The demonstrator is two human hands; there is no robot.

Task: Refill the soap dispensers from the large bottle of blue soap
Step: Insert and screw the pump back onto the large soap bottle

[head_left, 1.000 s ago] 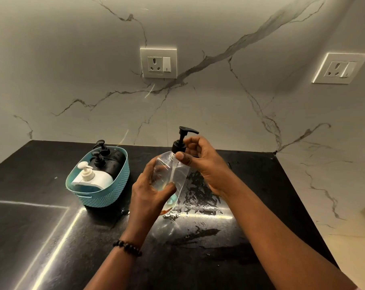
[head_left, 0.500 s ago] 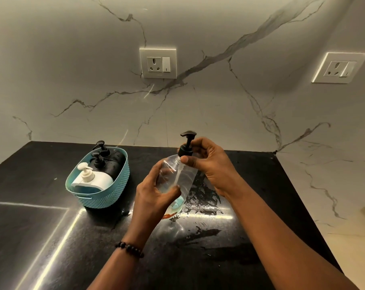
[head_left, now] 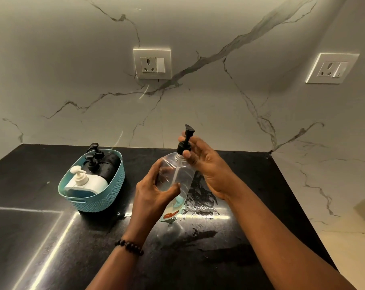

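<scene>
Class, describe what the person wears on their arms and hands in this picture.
Both forearms are bare, with no sleeves in view. The left wrist carries a bracelet of dark round beads. The left hand and right hand show no gloves; no rings can be made out.

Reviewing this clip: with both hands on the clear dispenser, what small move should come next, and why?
Probably another twist of the black pump collar to unscrew it. The left hand grips the clear dispenser, which looks nearly empty, and the right hand pinches the collar at the neck. The pump is still seated, so nothing can be poured in yet.
</scene>
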